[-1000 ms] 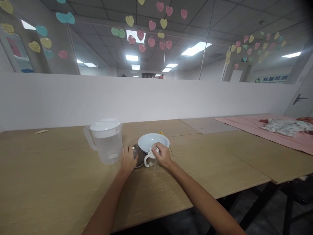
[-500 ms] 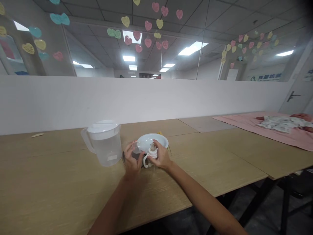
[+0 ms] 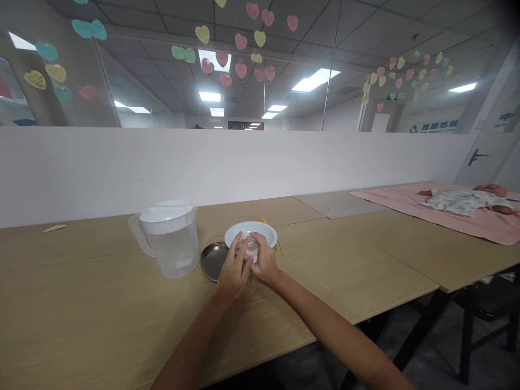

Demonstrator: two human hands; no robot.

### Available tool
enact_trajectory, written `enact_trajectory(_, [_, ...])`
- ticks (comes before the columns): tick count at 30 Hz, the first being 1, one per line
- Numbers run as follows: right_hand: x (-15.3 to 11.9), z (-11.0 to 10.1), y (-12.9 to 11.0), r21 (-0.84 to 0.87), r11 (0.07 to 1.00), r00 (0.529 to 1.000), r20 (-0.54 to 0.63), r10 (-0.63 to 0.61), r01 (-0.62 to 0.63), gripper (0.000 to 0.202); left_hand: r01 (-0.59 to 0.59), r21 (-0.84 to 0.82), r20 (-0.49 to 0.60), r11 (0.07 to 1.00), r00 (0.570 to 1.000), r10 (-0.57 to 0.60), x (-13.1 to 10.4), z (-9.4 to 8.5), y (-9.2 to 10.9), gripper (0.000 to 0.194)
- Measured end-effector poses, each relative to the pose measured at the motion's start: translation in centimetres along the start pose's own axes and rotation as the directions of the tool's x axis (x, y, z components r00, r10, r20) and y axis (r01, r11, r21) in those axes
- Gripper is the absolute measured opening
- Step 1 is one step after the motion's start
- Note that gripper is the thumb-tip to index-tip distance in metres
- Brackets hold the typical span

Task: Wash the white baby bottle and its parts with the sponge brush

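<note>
Both hands meet in front of the white bowl (image 3: 266, 229). My left hand (image 3: 234, 271) is closed on a clear domed cap (image 3: 251, 245), which sits over the top of a baby bottle (image 3: 255, 258). From the other side, my right hand (image 3: 267, 261) grips the bottle. My fingers hide most of its body and its handles. To the left of my left hand lies a round metal dish (image 3: 213, 263).
A translucent lidded pitcher (image 3: 175, 252) stands left of the dish. Something yellow (image 3: 263, 221) shows behind the bowl. At the far right, a baby doll (image 3: 459, 201) in patterned clothes lies on a pink cloth (image 3: 410, 201). A white wall (image 3: 244, 168) backs the table.
My left hand has moved right, bringing the clear cap over the bottle's nipple. The metal dish is more exposed now. The whole view has shifted slightly.
</note>
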State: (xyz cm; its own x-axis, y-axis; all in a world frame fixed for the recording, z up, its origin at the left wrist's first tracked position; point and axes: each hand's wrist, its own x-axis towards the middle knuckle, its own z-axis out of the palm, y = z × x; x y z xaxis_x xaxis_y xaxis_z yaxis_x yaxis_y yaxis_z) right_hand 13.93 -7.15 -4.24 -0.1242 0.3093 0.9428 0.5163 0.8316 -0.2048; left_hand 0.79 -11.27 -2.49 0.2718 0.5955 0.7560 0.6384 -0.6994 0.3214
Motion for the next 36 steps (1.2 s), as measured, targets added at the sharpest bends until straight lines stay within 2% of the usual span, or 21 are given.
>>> enact_trajectory(3, [0.0, 0.0, -0.2, -0.017, 1.000, 0.999, -0.028, 0.021, -0.022, 0.055, -0.028, 0.010, 0.049, 1.000, 0.998, 0.027, -0.1, 0.0, 0.0, 0.050])
enact_trajectory(7, [0.4, -0.3, -0.5, -0.033, 0.999, 1.000, -0.030, -0.009, 0.008, 0.049, -0.016, -0.002, 0.032, 1.000, 0.999, 0.016, -0.4, 0.4, -0.5, 0.061])
enact_trajectory(11, [0.6, -0.4, -0.7, -0.033, 0.999, 0.998, -0.069, 0.010, -0.013, 0.044, 0.005, -0.025, 0.060, 1.000, 0.998, -0.004, -0.7, 0.7, -0.7, 0.061])
enact_trajectory(13, [0.4, -0.2, -0.7, -0.034, 0.997, 0.994, -0.092, 0.065, -0.068, 0.044, 0.015, -0.036, 0.069, 0.999, 0.998, -0.012, -0.8, 0.8, -0.6, 0.061])
enact_trajectory(17, [-0.2, 0.3, -0.6, -0.031, 0.965, 0.961, -0.105, 0.256, -0.261, 0.051, 0.041, -0.067, 0.086, 0.997, 0.996, -0.035, -1.0, 0.8, -0.4, 0.060])
enact_trajectory(20, [-0.4, 0.6, -0.6, -0.017, 0.951, 0.946, -0.101, 0.307, -0.310, 0.051, 0.069, -0.105, 0.088, 0.992, 0.994, -0.060, -1.1, 0.9, -0.5, 0.057])
enact_trajectory(28, [-0.6, 1.1, -0.8, 0.026, 0.948, 0.938, -0.140, 0.318, -0.317, 0.052, 0.179, -0.283, 0.032, 0.942, 0.984, -0.177, -1.2, 1.2, -0.3, 0.051])
enact_trajectory(36, [-0.6, 1.2, -0.7, 0.026, 0.964, 0.953, -0.146, 0.264, -0.263, 0.048, 0.219, -0.313, -0.010, 0.924, 0.972, -0.233, -1.3, 1.4, -0.2, 0.049])
